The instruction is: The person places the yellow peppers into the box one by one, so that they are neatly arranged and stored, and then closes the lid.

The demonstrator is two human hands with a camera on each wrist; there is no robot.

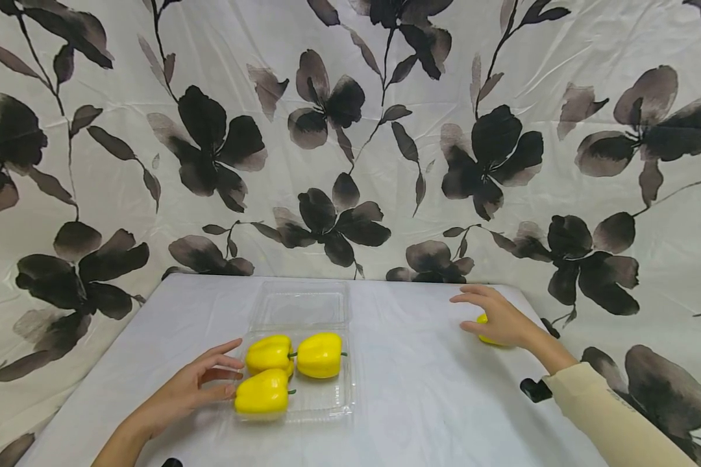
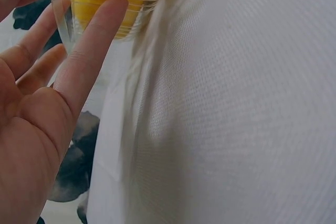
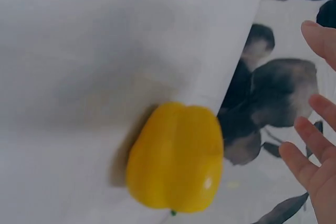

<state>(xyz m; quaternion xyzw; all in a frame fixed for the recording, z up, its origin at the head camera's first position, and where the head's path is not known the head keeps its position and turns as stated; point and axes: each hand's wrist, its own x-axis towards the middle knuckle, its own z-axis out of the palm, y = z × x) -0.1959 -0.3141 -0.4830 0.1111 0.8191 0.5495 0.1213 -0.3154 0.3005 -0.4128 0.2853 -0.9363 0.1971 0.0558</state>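
A clear plastic clamshell box [image 1: 326, 397] lies on the table with its lid [image 1: 300, 308] folded back. Inside sit three yellow bell peppers: one at back left [image 1: 267, 353], one at the right [image 1: 319, 355] and one at front left [image 1: 261, 393]. My left hand [image 1: 195, 383] is at the box's left side, fingers spread and loosely extended; whether it touches the wall cannot be told. Over a lone yellow bell pepper [image 3: 176, 158] at the right, my right hand [image 1: 496, 318] hovers with fingers apart. The right wrist view shows that pepper lying on the table, untouched.
A white cloth covers the table [image 1: 409, 389]. Behind and around it hangs a white sheet with dark printed flowers [image 1: 321, 220]. A small black object [image 1: 535, 390] is at the right edge, another [image 1: 172, 462] at the front left.
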